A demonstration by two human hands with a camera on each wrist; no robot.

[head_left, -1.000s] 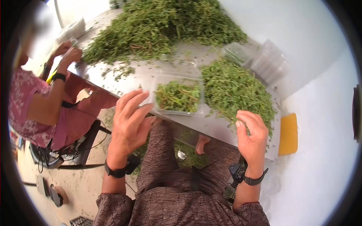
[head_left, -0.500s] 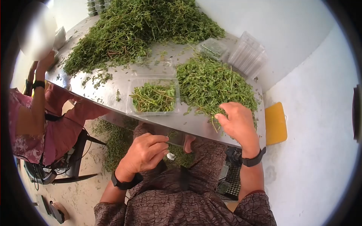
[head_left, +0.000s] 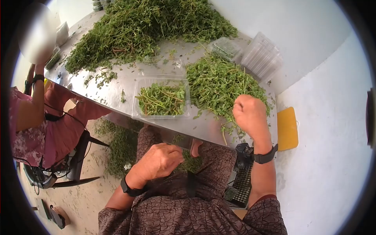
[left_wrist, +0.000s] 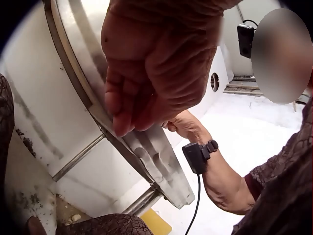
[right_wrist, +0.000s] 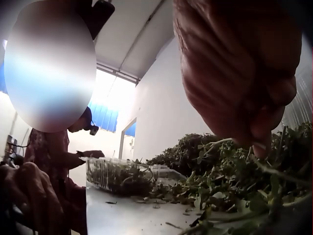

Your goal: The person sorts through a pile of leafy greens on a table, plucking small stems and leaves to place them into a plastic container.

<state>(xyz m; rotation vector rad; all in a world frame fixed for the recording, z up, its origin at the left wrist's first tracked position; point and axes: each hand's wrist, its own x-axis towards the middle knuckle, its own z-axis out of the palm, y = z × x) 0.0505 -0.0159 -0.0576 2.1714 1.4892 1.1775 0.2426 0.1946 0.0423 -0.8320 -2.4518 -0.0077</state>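
My right hand (head_left: 250,115) is over the near side of a small heap of leafy green stems (head_left: 219,82). Its fingertips pinch a thin pale stem (right_wrist: 259,145), seen in the right wrist view. In front of my body, below the table's front edge, my left hand (head_left: 160,160) has its fingers curled in toward the thumb. Nothing shows between those fingertips in the left wrist view. A clear plastic box (head_left: 135,105) stands open near the table edge, left of the small heap, with cut leafy stems (head_left: 162,100) inside.
A far larger pile of greens (head_left: 145,31) covers the back of the metal table (head_left: 98,92). Stacked clear boxes (head_left: 260,58) stand by the wall, and a yellow board (head_left: 287,128) is beside the table. Another person (head_left: 29,121) is seated at the left.
My left hand dropped from beside the box to below the table edge, its fingers curling in. My right hand reached to the small heap, then lifted slightly with its fingers closed together.
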